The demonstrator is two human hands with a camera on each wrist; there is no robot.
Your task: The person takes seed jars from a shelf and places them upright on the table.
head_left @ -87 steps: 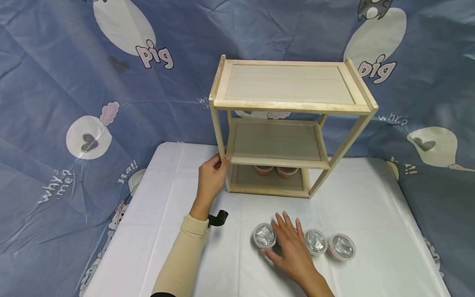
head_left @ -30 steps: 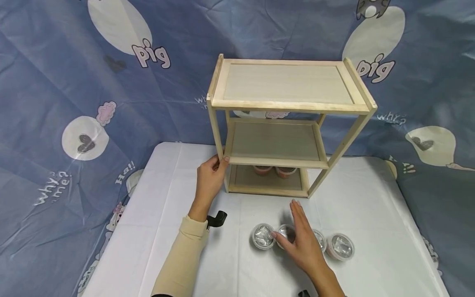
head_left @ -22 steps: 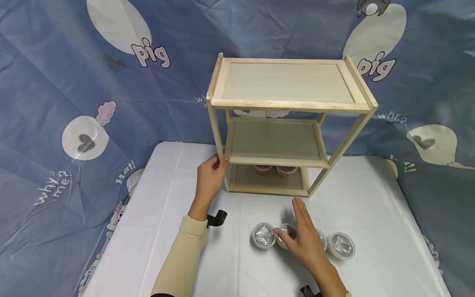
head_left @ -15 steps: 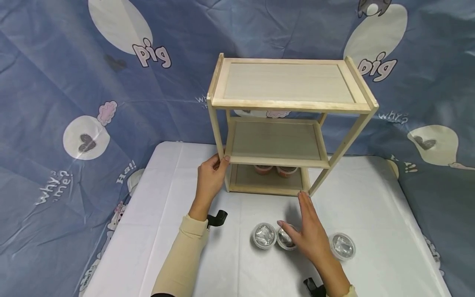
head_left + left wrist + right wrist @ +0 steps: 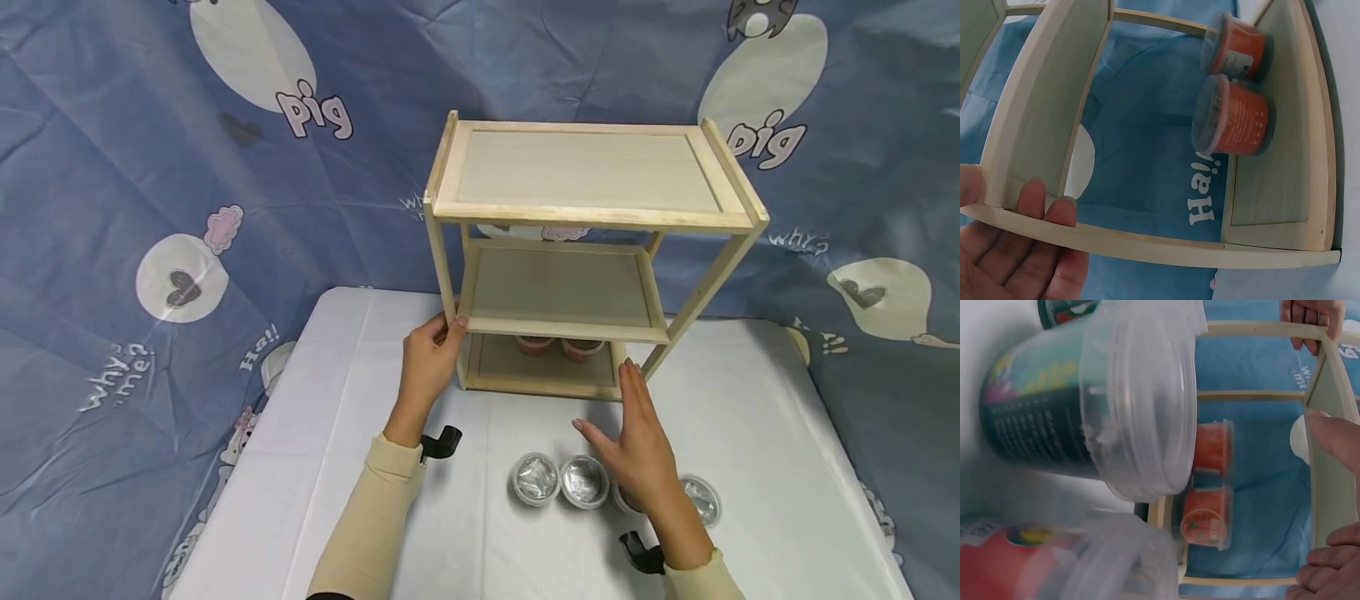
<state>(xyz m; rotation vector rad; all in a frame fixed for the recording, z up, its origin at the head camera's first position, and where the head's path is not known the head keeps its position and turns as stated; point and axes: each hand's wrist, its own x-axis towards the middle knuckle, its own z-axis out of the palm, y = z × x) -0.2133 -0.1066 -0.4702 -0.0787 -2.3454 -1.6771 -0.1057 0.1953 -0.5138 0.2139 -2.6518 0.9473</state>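
Note:
My left hand [image 5: 429, 362] grips the left front post of a three-tier wooden shelf [image 5: 577, 217], with fingers curled round it in the left wrist view. My right hand [image 5: 637, 442] is held with straight fingers, thumb apart, and nothing in it. Its fingertips are by the shelf's lower front right corner; whether they touch cannot be told. Below and beside it stand lidded plastic tubs: a left one [image 5: 536, 479], a middle one [image 5: 585, 482], one mostly hidden under the hand, and a right one [image 5: 701, 500] partly behind the wrist. Two orange-labelled tubs [image 5: 1244, 119] sit on the bottom tier.
The shelf stands on a white-covered table [image 5: 337, 500] near the blue printed cloth [image 5: 360, 167] behind. In the right wrist view, a tub with a green and dark label [image 5: 1041, 412] and a red-labelled tub [image 5: 997, 562] appear close up.
From over the tubs, my right hand has moved forward and to the right, toward the shelf's lower right corner, uncovering the second tub. My left hand stays on the post.

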